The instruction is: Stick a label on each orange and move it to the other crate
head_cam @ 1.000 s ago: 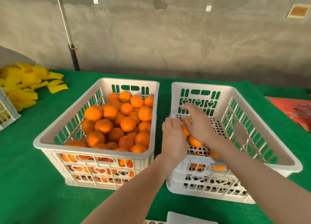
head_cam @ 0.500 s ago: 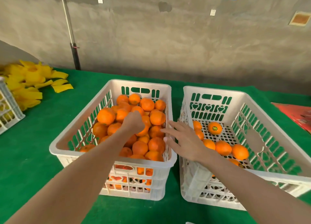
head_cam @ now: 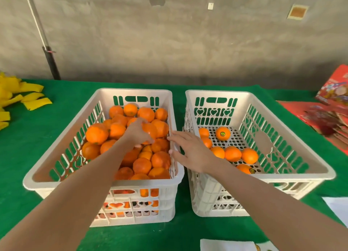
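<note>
Two white moulded plastic crates side by side on a green felt-like cloth [head_cam: 28,147]. Walls cut with upright slots and a row of small hearts; floors pierced with round holes.

Left crate [head_cam: 105,183] filled almost to the rim with a heap of oranges [head_cam: 97,134], round and smooth-skinned.

Left hand [head_cam: 138,133] inside this crate, palm down over the middle of the heap, fingers and thumb curled round one orange [head_cam: 151,131] on top of the pile, nearer the right wall. Stem end hidden under the fingers. Round all over, so no long axis to tell.

Right hand [head_cam: 190,151] palm down over the gap between the crates, fingers straight and spread, holding nothing. Fingertips at the right rim of the left crate; touching it or just above, cannot tell.

Right crate [head_cam: 263,177] mostly bare floor, with a few oranges in a single layer along the left and near sides. Labelled orange [head_cam: 223,133] apart from the rest, towards the far wall, its round sticker turned up to the camera: dark ring, green and yellow middle, print too small to read. A second sticker on the nearest orange [head_cam: 244,168], facing near right.

Loose yellow strips [head_cam: 35,102] at far left, flat and ragged. Red printed cartons [head_cam: 333,115] at far right, lettering blurred. White sheet [head_cam: 226,245] at the near edge. Rough grey concrete wall behind, with a dark pole [head_cam: 49,62] at left.
</note>
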Demonstrator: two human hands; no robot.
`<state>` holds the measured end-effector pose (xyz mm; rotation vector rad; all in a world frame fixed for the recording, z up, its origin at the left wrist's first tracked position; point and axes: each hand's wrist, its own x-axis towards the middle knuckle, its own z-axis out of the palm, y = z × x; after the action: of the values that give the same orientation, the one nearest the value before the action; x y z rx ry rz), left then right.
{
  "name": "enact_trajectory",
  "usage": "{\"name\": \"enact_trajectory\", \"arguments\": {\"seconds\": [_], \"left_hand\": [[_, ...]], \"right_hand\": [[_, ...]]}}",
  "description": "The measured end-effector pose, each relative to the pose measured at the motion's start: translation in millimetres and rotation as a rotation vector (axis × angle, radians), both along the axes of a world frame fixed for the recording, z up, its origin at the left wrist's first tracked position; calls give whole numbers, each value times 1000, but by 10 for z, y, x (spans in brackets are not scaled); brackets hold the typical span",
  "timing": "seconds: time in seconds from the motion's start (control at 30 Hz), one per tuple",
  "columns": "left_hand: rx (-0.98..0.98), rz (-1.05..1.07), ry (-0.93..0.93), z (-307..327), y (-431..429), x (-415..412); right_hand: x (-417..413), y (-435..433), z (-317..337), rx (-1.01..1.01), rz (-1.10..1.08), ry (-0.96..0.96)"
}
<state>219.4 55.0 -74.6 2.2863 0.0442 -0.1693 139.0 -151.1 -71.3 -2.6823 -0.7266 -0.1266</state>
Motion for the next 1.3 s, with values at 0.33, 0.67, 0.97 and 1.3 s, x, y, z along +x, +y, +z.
{"name": "enact_trajectory", "arguments": {"seconds": [0.33, 0.67, 0.97, 1.3], "left_hand": [[-1252, -167, 18, 733, -178, -1259], [-1184, -172, 106, 486, -755, -2356], [-1104, 109, 515, -442, -1121, -2648], [-759, -153, 578, -1031, -1424, -2706]], "right_hand": [[-630, -108, 230, 379, -14, -376], [-1513, -988, -1080, -108, -202, 577], [-1466, -981, -1192, -20, -173, 647], [-1582, -1308, -912, 282, -172, 593]]}}
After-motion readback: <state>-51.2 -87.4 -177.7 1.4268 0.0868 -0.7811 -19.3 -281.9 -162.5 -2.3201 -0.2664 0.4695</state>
